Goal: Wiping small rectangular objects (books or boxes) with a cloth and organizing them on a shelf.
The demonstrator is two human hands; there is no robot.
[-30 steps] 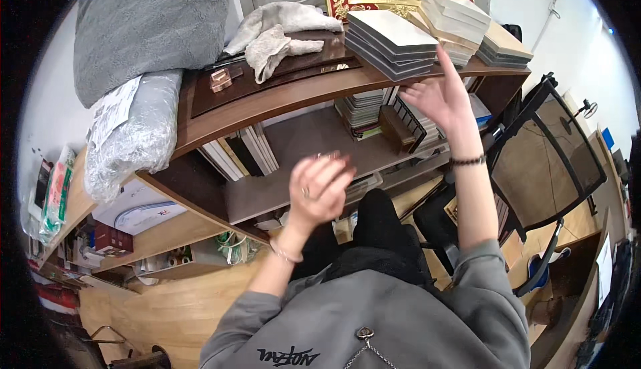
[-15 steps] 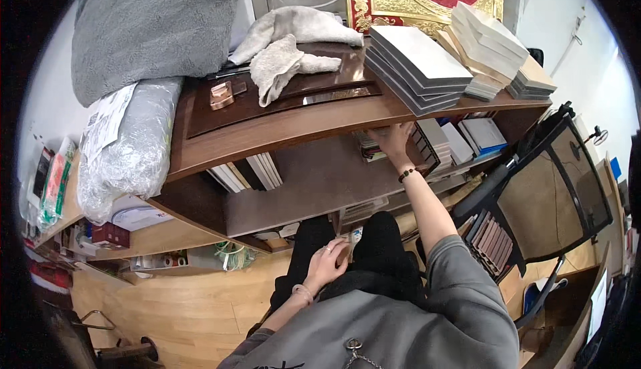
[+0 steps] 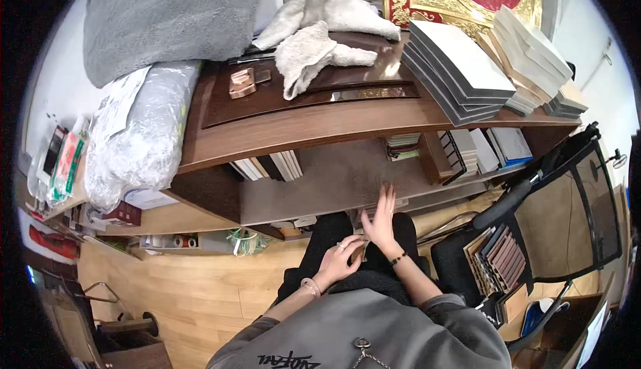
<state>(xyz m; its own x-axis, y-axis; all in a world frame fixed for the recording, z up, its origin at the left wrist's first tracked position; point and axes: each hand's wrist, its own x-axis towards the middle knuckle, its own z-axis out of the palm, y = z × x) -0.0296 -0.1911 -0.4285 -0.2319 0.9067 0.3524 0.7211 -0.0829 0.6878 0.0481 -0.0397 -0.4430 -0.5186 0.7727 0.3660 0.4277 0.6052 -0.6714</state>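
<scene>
Both of my hands are in front of the shelf, over my lap. My right hand (image 3: 382, 225) has its fingers stretched out toward the shelf edge, and nothing shows in it. Just to its left, my left hand (image 3: 339, 260) has curled fingers. Something small may be in them, but I cannot make it out. Ahead is the bare inner board (image 3: 334, 185) of a dark brown shelf unit. On it stand white and dark books (image 3: 270, 167) at the left. A small stack of books (image 3: 403, 146) lies farther right, beside a brown box (image 3: 438, 159).
On the shelf top lie a grey-white cloth (image 3: 304, 69), a copper-coloured block (image 3: 242, 83) and stacked grey-edged boards (image 3: 461, 62). A plastic-wrapped bundle (image 3: 143, 135) sits at the left. A mesh-backed chair (image 3: 567, 215) at the right carries several sample books (image 3: 495, 259).
My right hand has come back from the small stack of books to my lap, beside my left hand. The view has shifted slightly, and the stack stays on the shelf.
</scene>
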